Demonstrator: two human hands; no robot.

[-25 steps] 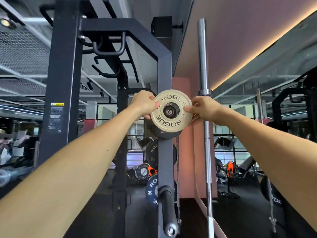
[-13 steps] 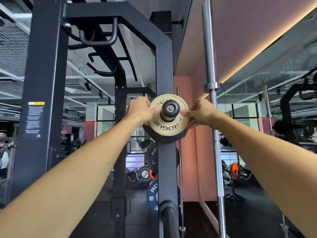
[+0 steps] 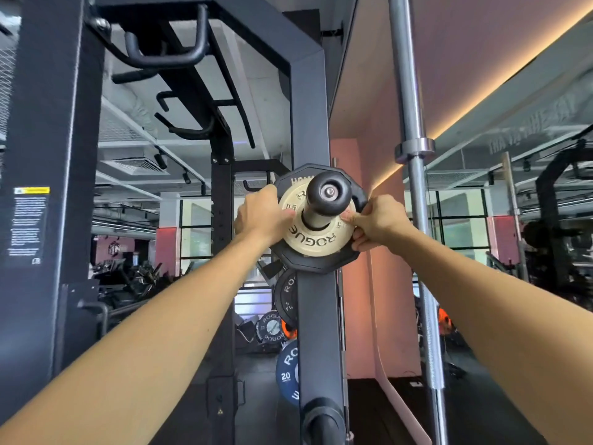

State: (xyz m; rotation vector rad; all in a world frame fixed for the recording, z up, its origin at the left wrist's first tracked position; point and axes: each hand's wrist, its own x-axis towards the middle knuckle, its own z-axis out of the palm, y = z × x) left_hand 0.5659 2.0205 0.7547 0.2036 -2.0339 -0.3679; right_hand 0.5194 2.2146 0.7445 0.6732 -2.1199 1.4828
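High on the dark rack upright (image 3: 316, 332), a small cream weight plate (image 3: 316, 240) marked ROGUE is sitting on a black storage peg (image 3: 328, 192). The peg is passing through its centre hole, with its rounded end sticking out toward the camera. Behind it, a larger black plate (image 3: 321, 266) is hanging on the same peg, and the cream plate is lying close against its face. Both arms are reaching up and forward. The left hand (image 3: 261, 216) is gripping the cream plate's left edge, thumb lying on its face, while the right hand (image 3: 378, 221) is pinching its right edge with thumb and bent fingers. Just to the right, a steel barbell (image 3: 414, 236) is standing upright, and lower on the rack a blue plate (image 3: 286, 374) numbered 20 is hanging.
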